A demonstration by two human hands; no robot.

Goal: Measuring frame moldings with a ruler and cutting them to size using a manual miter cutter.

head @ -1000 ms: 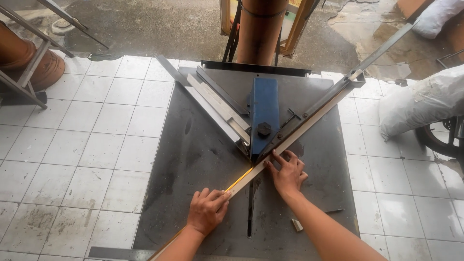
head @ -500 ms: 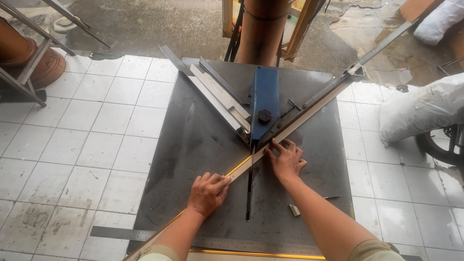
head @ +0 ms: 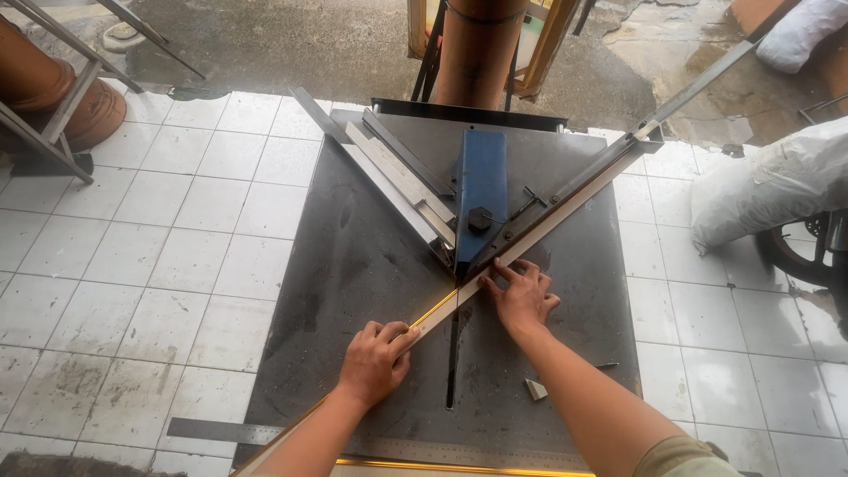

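A long thin metal strip [head: 565, 210] lies diagonally across a dark steel saw table [head: 353, 265], running from lower left to upper right along the right fence. My left hand [head: 375, 360] grips the strip near its lower end, where it shows a gold edge. Spread fingers of my right hand [head: 523, 294] press the strip flat beside the point where the two fences meet. A blue blade guard [head: 481, 194] sits at that point, above a narrow slot [head: 452, 362] in the table. Both forearms reach in from the bottom edge.
The left fence [head: 393, 177] holds flat metal bars. A small cut-off piece [head: 535, 389] lies by my right forearm. A steel ruler [head: 221, 430] lies at the table's front. White floor tiles surround it; a white sack [head: 777, 181] and a wheel [head: 808, 256] are at right, clay pots at left.
The view has drawn back and tilted down a little. My left hand has shifted slightly along the strip. The right hand stays pressed by the fence corner.
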